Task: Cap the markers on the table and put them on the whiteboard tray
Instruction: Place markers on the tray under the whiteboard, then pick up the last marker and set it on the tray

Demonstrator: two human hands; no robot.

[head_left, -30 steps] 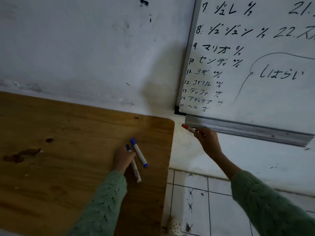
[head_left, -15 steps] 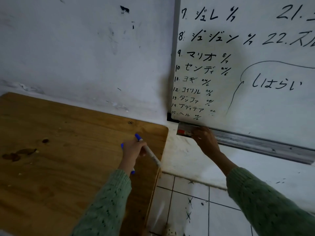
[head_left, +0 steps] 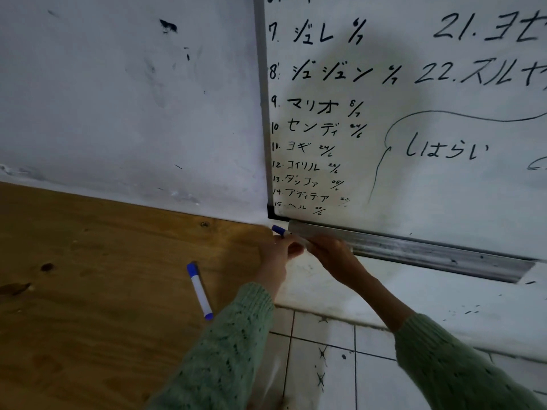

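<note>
A white marker with a blue cap [head_left: 278, 230] is held just off the table's far right corner, at the left end of the metal whiteboard tray [head_left: 420, 250]. My left hand [head_left: 276, 255] grips its near part, cap pointing left. My right hand [head_left: 334, 257] meets it from the right, fingers closed on the marker's other end, just under the tray. A second blue-capped marker [head_left: 200, 291] lies capped on the wooden table [head_left: 103, 276], left of my left sleeve. The red marker is not visible.
The whiteboard [head_left: 414, 113] with black writing hangs on the white wall above the tray. Below my arms is a tiled floor [head_left: 340, 374] beside the table's right edge. Dark stains mark the table at the left.
My left hand lifted one blue marker off the table and carried it up to the tray's left end. My right hand no longer shows the red marker and has joined the blue one.
</note>
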